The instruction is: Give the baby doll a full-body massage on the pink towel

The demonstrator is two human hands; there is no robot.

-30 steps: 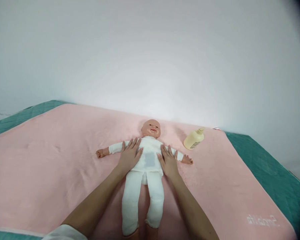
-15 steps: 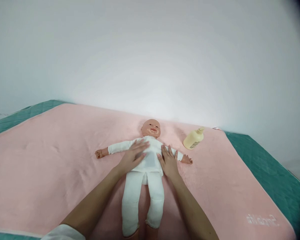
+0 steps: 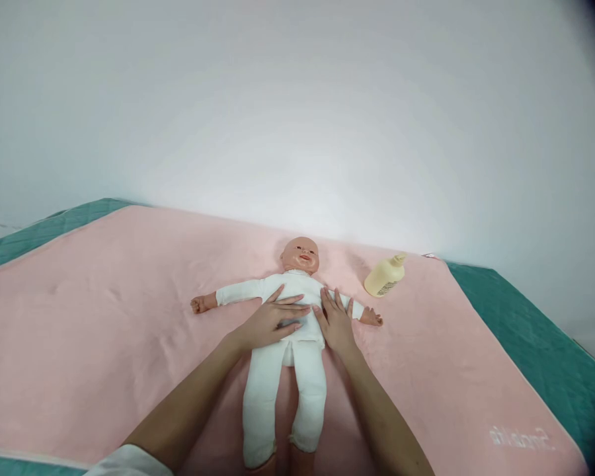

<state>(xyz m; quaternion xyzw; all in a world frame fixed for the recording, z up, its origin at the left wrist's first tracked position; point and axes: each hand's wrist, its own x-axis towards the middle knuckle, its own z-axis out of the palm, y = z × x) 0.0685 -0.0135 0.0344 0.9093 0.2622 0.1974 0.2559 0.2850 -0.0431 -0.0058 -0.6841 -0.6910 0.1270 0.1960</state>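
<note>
A baby doll [image 3: 296,282] with a bald head, a white cloth body and arms stretched sideways lies on its back in the middle, head toward the wall. Across the left part of its torso rests my left hand [image 3: 272,320], fingers spread and pointing right. On the right side of the chest, by the shoulder, lies my right hand [image 3: 336,322], flat with fingers apart. Neither hand grips anything. A pale yellow pump bottle [image 3: 385,276] with dark print stands beyond the doll's arm on the right, touched by neither hand.
Beneath the doll spreads a pink sheet [image 3: 119,317] with faint white lettering at its lower right. Green quilted cloth [image 3: 530,330] shows past its edges on both sides. A plain pale wall [image 3: 297,119] rises behind.
My left hand has turned and slid across the doll's torso, its fingers now pointing right and closer to my right hand. My right hand and the bottle have stayed in place.
</note>
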